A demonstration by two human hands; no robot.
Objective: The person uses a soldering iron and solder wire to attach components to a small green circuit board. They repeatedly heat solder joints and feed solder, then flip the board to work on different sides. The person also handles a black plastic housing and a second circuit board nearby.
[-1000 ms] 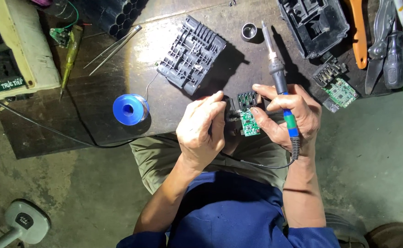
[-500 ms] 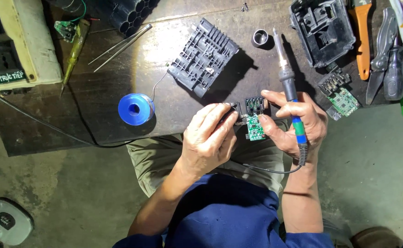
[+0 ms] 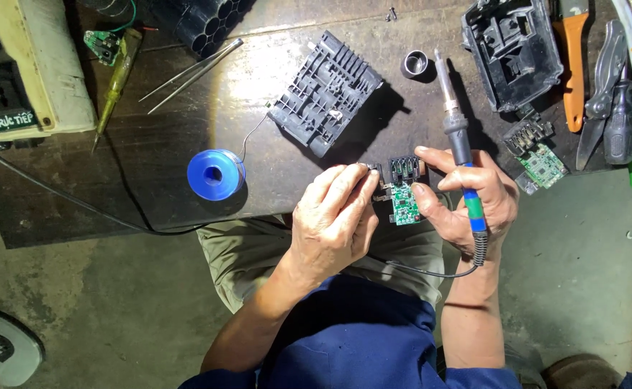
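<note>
Nearest the body, the left hand [image 3: 334, 220] and the right hand [image 3: 467, 205] meet at the front edge of the desk [image 3: 150, 194], just over the lap. Between them sits a small green circuit board [image 3: 402, 202] with a black connector block on its far end. The left fingers [image 3: 355, 184] are pressed together on the board's left edge, seemingly pinching a small metal part there (too small to make out), which steadies the board for fine work. The right hand does two jobs: thumb and forefinger clamp the board's right side, while the other fingers curl shut around the soldering iron [image 3: 460, 144], parked with its tip pointing away over the desk, probably so the hot end stays clear of the board and skin. Its cord loops back under the wrist.

Further out to the left lies a blue spool of solder wire [image 3: 215, 174], its loose end trailing toward a black ribbed plastic housing [image 3: 324, 94]. To the right rests a second green board [image 3: 539, 160]. Beyond are tweezers [image 3: 190, 75], a small metal ring [image 3: 415, 63], a black casing shell [image 3: 512, 52], and pliers and cutters [image 3: 618, 108] at the far right.
</note>
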